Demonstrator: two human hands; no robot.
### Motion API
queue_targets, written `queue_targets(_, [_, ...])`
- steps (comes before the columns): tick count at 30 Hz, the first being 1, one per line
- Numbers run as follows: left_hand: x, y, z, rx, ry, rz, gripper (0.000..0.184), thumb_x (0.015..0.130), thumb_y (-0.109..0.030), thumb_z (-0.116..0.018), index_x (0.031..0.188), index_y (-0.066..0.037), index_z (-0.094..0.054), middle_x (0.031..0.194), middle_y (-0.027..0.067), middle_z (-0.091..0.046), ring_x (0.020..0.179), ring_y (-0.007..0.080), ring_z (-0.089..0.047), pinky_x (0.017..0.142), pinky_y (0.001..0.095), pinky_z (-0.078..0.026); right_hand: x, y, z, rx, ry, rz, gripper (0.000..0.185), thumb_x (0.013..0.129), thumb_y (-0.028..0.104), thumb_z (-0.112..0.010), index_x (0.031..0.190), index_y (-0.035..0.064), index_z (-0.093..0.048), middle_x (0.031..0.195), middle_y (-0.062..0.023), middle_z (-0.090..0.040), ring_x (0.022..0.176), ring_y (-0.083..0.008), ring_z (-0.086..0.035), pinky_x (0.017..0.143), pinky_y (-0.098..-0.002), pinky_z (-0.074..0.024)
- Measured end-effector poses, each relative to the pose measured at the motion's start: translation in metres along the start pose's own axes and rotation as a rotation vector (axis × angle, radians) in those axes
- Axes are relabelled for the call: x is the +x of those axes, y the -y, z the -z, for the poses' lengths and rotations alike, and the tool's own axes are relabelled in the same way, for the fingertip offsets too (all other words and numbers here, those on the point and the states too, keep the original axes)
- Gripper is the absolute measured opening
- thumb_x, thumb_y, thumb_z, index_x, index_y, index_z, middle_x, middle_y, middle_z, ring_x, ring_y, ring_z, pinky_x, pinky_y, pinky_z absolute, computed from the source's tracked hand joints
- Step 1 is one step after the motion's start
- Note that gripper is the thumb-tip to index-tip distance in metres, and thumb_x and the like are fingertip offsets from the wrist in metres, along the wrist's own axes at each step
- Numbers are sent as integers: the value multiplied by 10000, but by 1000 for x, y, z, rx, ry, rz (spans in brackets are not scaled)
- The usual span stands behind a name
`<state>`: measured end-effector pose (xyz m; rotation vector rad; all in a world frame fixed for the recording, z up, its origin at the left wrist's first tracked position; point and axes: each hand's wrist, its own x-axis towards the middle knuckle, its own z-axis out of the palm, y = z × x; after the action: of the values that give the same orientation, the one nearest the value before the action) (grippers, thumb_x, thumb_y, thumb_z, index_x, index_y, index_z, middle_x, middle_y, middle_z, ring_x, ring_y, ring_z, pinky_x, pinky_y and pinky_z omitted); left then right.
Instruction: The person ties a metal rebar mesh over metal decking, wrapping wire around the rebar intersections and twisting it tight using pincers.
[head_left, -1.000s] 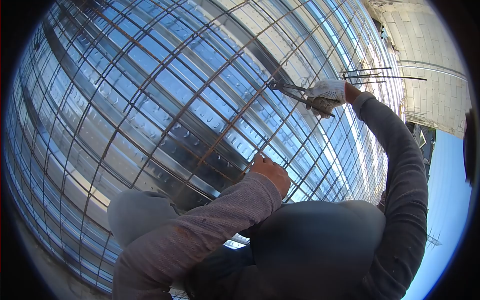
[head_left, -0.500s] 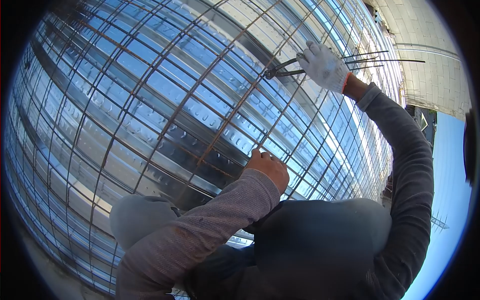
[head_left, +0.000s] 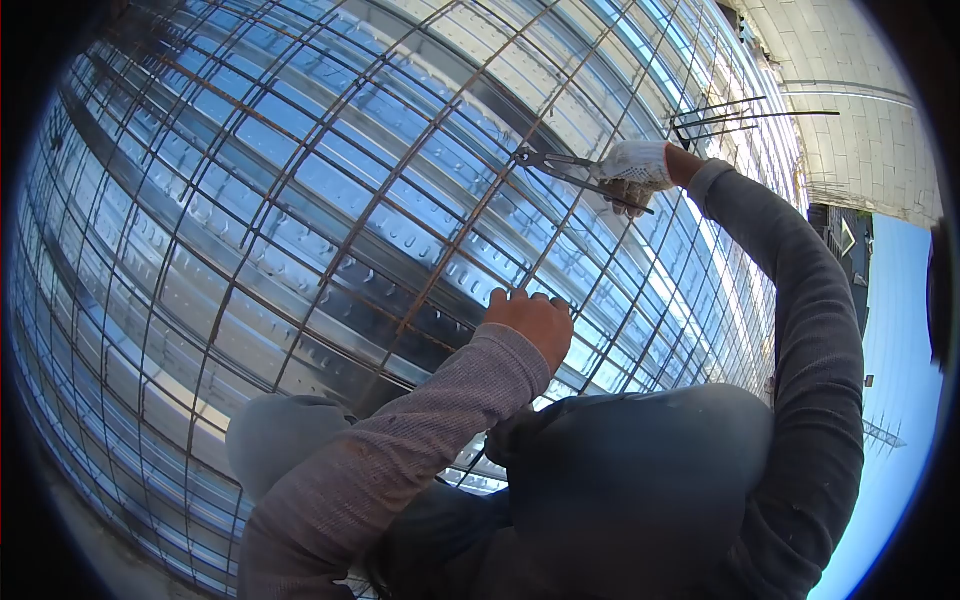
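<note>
Gripped in my gloved right hand [head_left: 636, 172] is a pair of pincers [head_left: 528, 158], its handles spread apart. The jaws are at a crossing of the rusty rebar mesh [head_left: 437, 122]; whether they bite on wire there I cannot tell. The white glove has its fingers bent around the handles, partly hidden. My bare left hand [head_left: 532, 325] is lower on the mesh, fingers curled over a bar; the fingertips are hidden. Under the mesh lies shiny ribbed metal decking [head_left: 400, 235] with dimples.
Several dark bars [head_left: 760, 118] stick out at the upper right, near a pale block wall [head_left: 850, 150]. My bent knees [head_left: 640, 440] are close below my left hand. Sky and a distant lattice structure [head_left: 882, 434] show at the right edge.
My right hand has moved down and turned over, swinging the pincers' handles round. The jaws have shifted slightly left and down. My left hand stays at about the same place on the mesh.
</note>
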<state>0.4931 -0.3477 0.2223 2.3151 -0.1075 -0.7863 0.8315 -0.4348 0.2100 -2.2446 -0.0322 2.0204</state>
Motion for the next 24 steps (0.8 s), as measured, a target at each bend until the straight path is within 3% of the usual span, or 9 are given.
queue_targets(5, [-1,-6,-2,90,-34,-40,455,1006,-359,-614,1329,-41,-579,1286,122,-671,1282,306,-596,1067,485,-452,-15,21,-40,-705,-207,-26,321,835,168,-816,995,-49,-641,796,-145,-713,703,-256,-730,626,-453,-597])
queue_targets(7, [-4,-9,0,61,-25,-48,435,1011,-305,-605,1351,-34,-572,1303,128,-663,1292,303,-591,1079,486,-443,-20,15,-55,-1555,-810,301,372,837,113,-721,1165,-34,-625,824,-102,-692,712,-243,-721,600,-442,-571])
queue_targets(11, [-5,-9,2,120,79,-75,436,1013,-249,-606,1379,-16,-557,1341,136,-645,1315,298,-577,1110,496,-419,-15,5,-22,-2096,-1161,992,385,846,163,-689,1181,-20,-636,848,-146,-665,708,-328,-698,615,-444,-563])
queue_targets(13, [-3,-10,4,118,92,-74,435,1015,-236,-606,1383,-10,-554,1356,139,-638,1321,296,-574,1118,499,-412,-5,-1,-18,-2030,-1123,947,313,879,173,-664,1128,-16,-672,800,-139,-666,681,-316,-692,622,-427,-566])
queue_targets(15, [-4,-10,5,156,109,-74,424,1020,-226,-601,1379,-3,-557,1378,151,-626,1320,300,-574,1127,504,-403,-4,2,-29,-1659,-701,440,254,915,211,-669,1023,-17,-701,739,-133,-660,596,-280,-655,555,-393,-549])
queue_targets(16, [-5,-10,4,152,111,-73,424,1020,-226,-601,1379,-3,-557,1378,151,-626,1320,300,-574,1127,504,-403,-13,12,-37,-960,-407,139,298,977,280,-657,920,-10,-695,684,-136,-657,535,-256,-635,469,-368,-508])
queue_targets(17, [-4,-10,2,147,100,-84,423,1019,-220,-602,1380,-3,-558,1373,155,-629,1321,300,-573,1128,505,-402,-13,0,-44,-961,-408,140,298,977,280,-657,920,-10,-695,684,-136,-657,535,-256,-635,469,-368,-508])
queue_targets(21, [0,-12,2,100,115,-66,474,1004,-221,-650,1412,2,-558,1337,169,-640,1314,311,-565,1148,545,-338,4,-37,-46,136,48,169,425,996,411,-661,868,6,-669,621,-108,-643,524,-206,-652,427,-333,-476])
queue_targets(24, [-4,-7,7,105,81,-68,430,1024,-222,-591,1389,3,-565,1329,167,-649,1316,309,-566,1137,529,-366,9,-30,-41,-117,-125,100,349,1006,326,-647,893,-3,-680,651,-114,-679,535,-188,-658,449,-335,-486])
